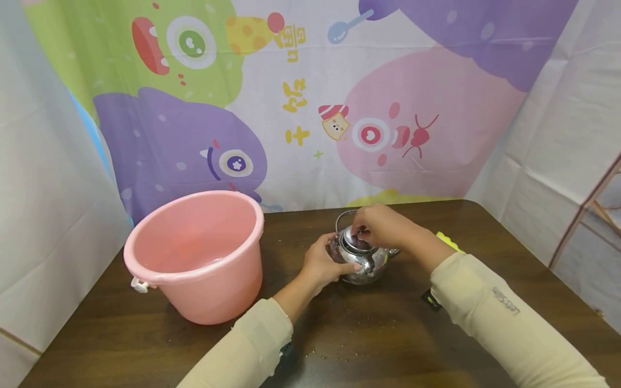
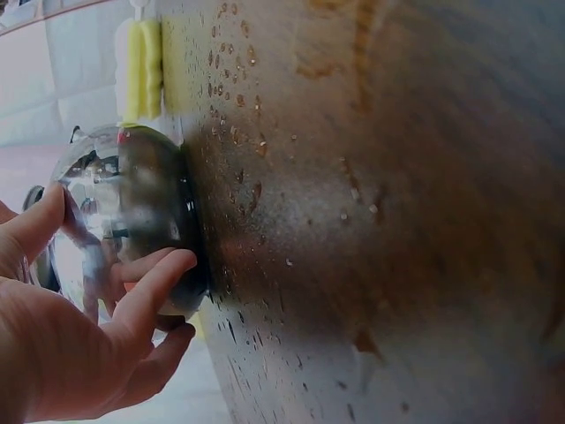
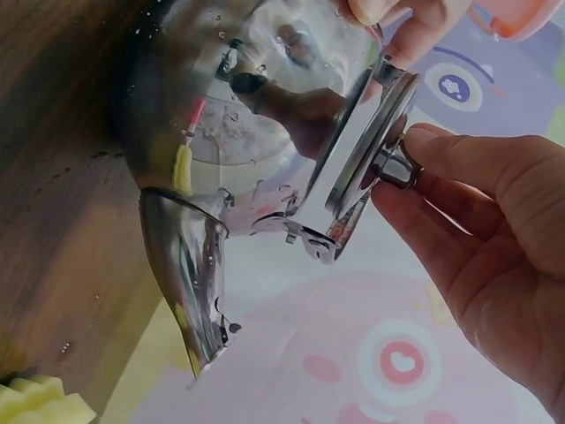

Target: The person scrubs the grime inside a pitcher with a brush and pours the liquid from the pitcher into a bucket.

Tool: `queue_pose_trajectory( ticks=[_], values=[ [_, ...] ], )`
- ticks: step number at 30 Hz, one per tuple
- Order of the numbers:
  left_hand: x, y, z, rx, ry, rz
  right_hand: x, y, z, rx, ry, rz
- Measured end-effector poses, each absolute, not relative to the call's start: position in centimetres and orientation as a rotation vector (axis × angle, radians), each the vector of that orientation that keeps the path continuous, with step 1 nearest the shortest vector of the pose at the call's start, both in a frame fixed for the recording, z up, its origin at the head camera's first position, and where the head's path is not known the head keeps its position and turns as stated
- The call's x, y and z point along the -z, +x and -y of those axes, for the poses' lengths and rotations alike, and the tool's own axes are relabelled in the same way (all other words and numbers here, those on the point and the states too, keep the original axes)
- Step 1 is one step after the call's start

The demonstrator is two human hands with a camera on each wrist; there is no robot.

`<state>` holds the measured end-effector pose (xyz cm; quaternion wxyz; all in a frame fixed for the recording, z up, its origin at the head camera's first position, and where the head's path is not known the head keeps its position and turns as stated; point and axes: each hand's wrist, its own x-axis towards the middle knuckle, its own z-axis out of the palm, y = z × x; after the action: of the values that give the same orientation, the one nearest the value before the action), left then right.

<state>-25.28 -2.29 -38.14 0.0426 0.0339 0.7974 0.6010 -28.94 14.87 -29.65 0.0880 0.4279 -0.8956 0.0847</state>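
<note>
Steel kettle [image 1: 370, 266] on the desk [image 1: 383, 345], lower centre of the head view, slightly right of middle. Left hand [image 1: 322, 263] extends up from the bottom edge, fingers [image 2: 152, 291] spread and curved round the kettle's side; right hand [image 1: 385, 225] extends from lower right, arched over the top, pinching the lid knob [image 3: 397, 168].

The bucket [image 1: 218, 296] sits by the worktop's [image 1: 514, 253] left edge. Right of it is the kettle [image 1: 372, 265] — then the sponge [image 1: 450, 242], toward the back right corner. A cloth [image 1: 301, 178] hangs behind the back edge.
</note>
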Motion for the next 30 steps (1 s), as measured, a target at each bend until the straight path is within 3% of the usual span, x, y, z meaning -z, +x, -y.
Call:
queue_pose_trajectory(
  ticks=[30],
  values=[
    [38.2, -25.2, 2.1, -1.871, 0.129, -2.452, 30.0, -24.2, -18.2, -0.279, 1.414, 2.547]
  ],
)
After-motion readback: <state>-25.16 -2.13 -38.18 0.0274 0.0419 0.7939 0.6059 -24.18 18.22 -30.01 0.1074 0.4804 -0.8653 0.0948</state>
